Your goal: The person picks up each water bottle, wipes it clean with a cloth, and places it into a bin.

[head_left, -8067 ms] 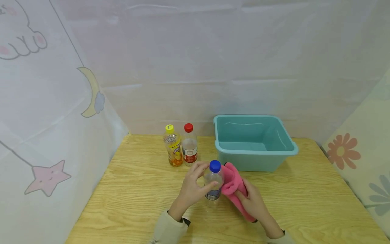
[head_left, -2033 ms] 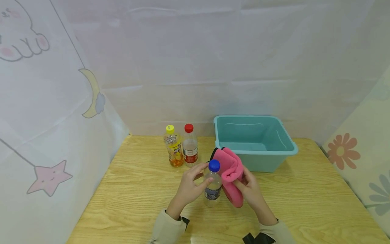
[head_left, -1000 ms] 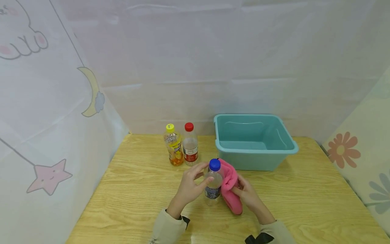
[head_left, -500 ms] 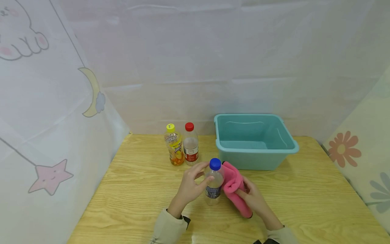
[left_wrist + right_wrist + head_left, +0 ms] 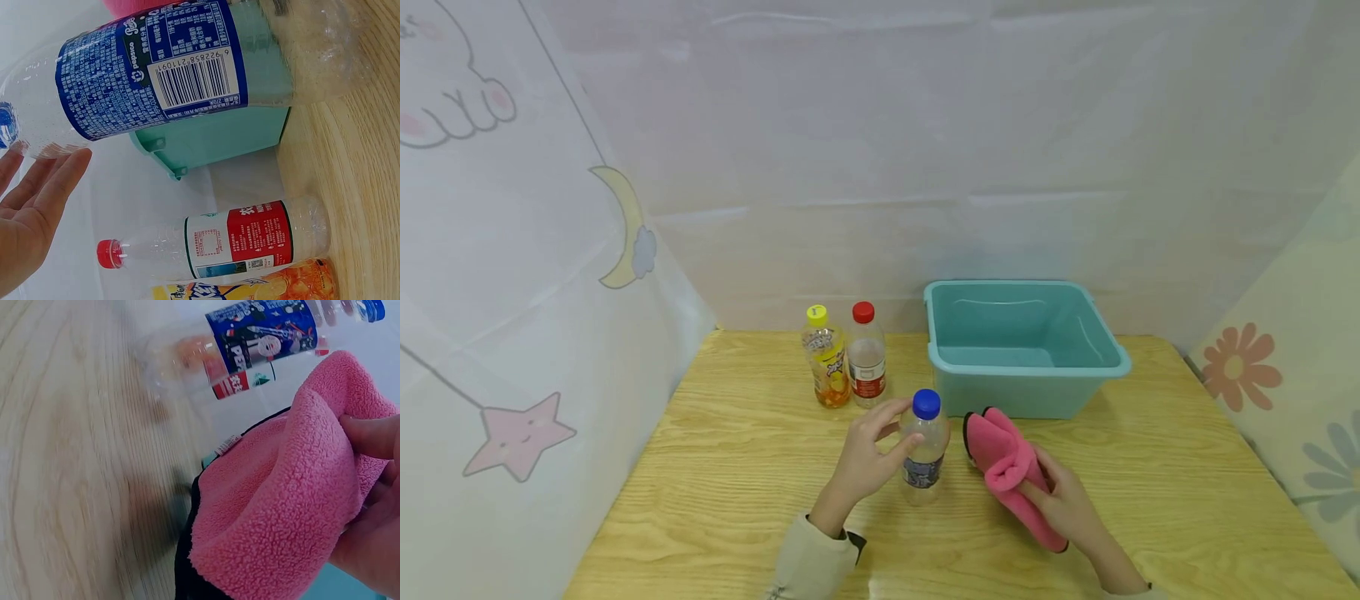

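Note:
My left hand (image 5: 867,457) grips the upper part of a clear plastic bottle (image 5: 922,472) with a blue cap, thumb on the near side and fingers behind. The bottle stands upright on the table; its blue label (image 5: 150,72) with a barcode shows in the left wrist view. To its right, my right hand (image 5: 1066,502) pinches a folded pink cloth (image 5: 996,446) with dark edging. In the right wrist view the fleecy cloth (image 5: 281,494) bunches under the thumb, and a gap separates it from the bottle (image 5: 262,337).
Behind the left hand stand a red-capped bottle (image 5: 867,367) and a yellow-capped bottle (image 5: 829,367) with an orange label, side by side. An open teal tub (image 5: 1026,372) sits at the back right. The wooden table (image 5: 737,492) meets a cloth backdrop (image 5: 850,167).
The cloth was against the bottle's right side and shifted up and down along it; now my right hand has drawn it away to the right. The left hand keeps its hold.

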A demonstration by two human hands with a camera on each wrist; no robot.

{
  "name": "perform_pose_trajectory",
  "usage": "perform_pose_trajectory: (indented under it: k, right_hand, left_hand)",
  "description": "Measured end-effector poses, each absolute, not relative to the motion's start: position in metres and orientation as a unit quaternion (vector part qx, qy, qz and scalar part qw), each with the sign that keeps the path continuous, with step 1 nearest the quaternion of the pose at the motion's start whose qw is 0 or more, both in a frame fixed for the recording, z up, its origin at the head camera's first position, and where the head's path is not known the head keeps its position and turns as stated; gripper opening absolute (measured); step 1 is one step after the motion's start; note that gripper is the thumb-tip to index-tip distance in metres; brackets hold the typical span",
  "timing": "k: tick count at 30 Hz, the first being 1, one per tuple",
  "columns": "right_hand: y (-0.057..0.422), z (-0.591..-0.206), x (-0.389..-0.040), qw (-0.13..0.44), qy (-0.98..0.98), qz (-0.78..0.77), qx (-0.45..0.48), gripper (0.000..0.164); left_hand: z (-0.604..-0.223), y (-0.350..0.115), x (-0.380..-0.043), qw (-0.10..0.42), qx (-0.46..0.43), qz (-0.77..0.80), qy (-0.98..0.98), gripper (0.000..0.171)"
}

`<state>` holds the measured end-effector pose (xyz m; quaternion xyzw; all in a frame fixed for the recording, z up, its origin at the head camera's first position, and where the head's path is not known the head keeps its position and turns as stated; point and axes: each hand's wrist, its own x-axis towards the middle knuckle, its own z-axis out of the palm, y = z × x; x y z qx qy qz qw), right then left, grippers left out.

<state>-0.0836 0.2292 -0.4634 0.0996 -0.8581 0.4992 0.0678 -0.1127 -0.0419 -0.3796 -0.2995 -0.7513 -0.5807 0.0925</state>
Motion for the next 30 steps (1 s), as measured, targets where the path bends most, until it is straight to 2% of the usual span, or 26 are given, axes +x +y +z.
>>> perform_pose_trajectory:
  k: [15, 22, 30]
  right_hand:
    - [0.267, -0.460, -0.073, 0.170, -0.911, 0.350, 0.134, 0.047]
    - [0.270, -0.469, -0.070, 0.141, -0.935, 0.292, 0.145, 0.046]
    - [0.261, -0.482, -0.073, 0.094, -0.937, 0.295, 0.160, 0.045]
  left_hand:
    - [-0.380, -0.042, -0.115, 0.085, -0.294, -0.582, -0.753, 0.035]
    - [-0.379, -0.042, -0.114, 0.084, -0.294, -0.580, -0.755, 0.035]
    - [-0.380, -0.042, -0.114, 0.081, -0.292, -0.579, -0.757, 0.036]
